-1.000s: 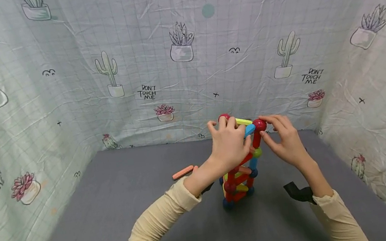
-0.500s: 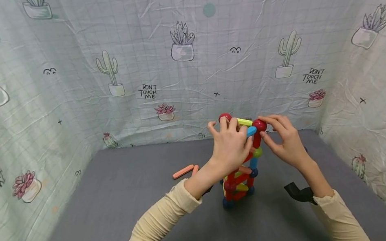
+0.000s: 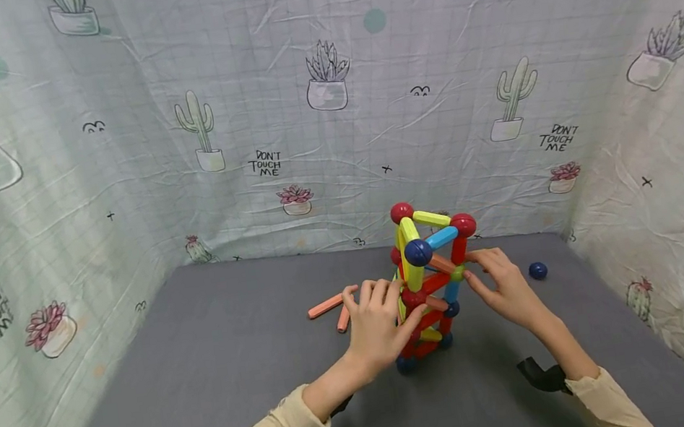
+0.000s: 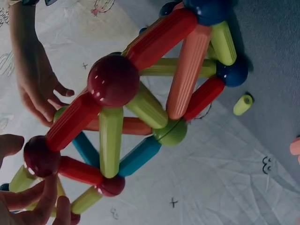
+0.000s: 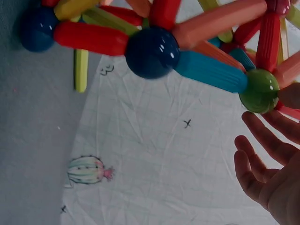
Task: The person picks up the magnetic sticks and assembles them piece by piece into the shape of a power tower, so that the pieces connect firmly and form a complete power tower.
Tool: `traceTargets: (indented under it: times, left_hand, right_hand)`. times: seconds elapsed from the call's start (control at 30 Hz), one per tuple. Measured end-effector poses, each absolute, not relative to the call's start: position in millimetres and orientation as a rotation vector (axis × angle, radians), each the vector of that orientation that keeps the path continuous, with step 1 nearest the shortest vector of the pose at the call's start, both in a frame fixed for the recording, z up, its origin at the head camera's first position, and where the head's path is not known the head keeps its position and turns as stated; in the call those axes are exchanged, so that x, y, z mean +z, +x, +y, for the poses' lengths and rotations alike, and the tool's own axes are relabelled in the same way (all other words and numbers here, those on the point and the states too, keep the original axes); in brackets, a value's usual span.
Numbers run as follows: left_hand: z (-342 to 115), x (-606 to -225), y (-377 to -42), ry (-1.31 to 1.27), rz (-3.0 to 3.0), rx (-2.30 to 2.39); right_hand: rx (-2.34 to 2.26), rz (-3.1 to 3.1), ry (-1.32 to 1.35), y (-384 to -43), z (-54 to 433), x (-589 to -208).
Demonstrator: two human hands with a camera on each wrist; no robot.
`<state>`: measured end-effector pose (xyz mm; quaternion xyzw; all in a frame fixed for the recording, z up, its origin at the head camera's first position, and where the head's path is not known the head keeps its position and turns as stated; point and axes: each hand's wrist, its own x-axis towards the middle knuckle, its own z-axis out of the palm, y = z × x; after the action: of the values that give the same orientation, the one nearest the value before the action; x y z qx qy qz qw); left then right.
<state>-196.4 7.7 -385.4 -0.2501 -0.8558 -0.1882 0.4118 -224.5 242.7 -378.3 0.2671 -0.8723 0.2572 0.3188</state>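
Note:
A tall tower of magnetic building balls and sticks (image 3: 437,282) stands upright on the grey table, with red, yellow, blue and orange sticks between its balls. Partway up its near left side, my left hand (image 3: 376,329) pinches a red ball (image 4: 42,156) between thumb and fingers. My right hand (image 3: 509,292) pinches a green ball (image 5: 258,91) on the right side with thumb and fingertips. Above both hands the top shows a dark blue ball (image 3: 418,252) and two red balls, joined by yellow and blue sticks. My left hand hides part of the lower tower.
Two loose orange sticks (image 3: 325,306) lie left of the tower. To the right, a loose dark blue ball (image 3: 538,270) rests on the table (image 3: 236,345). A patterned cloth (image 3: 254,58) encloses the table at the back and sides.
Both hands have slid down from the tower's top to its middle, uncovering the dark blue ball and yellow sticks at the top. The loose blue ball at right has come into fuller view.

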Motion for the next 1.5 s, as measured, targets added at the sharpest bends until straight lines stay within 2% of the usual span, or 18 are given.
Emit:
traceTargets:
  times: [0.23,0.5,0.63,0.8,0.9,1.1,1.27,1.4,1.5]
  left_hand:
    - [3.4,-386.9,-202.7,-0.701,-2.182,-0.525]
    - [-24.2,-373.8,-228.6,-0.865,-2.397,-0.728]
    - [-36.0,-374.2,-239.8,-0.951,-2.44,-0.795]
    - [-49.5,-378.1,-249.8,-1.057,-2.451,-0.862]
    - [-62.5,-391.9,-266.6,-1.01,-2.49,-0.823]
    - [-77.4,-449.6,-309.1,-0.791,-2.648,-0.449]
    - [-76.7,-483.1,-326.4,-0.734,-2.779,-0.15]
    - [-74.5,-485.9,-324.4,-0.703,-2.861,-0.137]
    - [-75.3,-468.4,-316.3,-0.65,-2.836,-0.303]
  right_hand:
    - [0.72,-2.262,0.685,-219.5,240.2,-386.1]
    - [0.734,-2.209,0.768,-199.1,236.7,-386.5]
    - [0.729,-2.192,0.827,-192.2,232.8,-384.5]
    - [0.731,-2.113,0.778,-194.7,235.0,-371.1]
    - [0.762,-2.016,0.757,-197.8,235.4,-354.7]
    - [0.783,-1.897,0.82,-201.6,226.5,-326.6]
    - [0.745,-1.919,0.892,-204.8,215.4,-317.8]
    - [0.733,-1.937,0.905,-205.0,211.8,-315.9]
    - [0.731,-1.94,0.909,-204.7,211.9,-315.7]
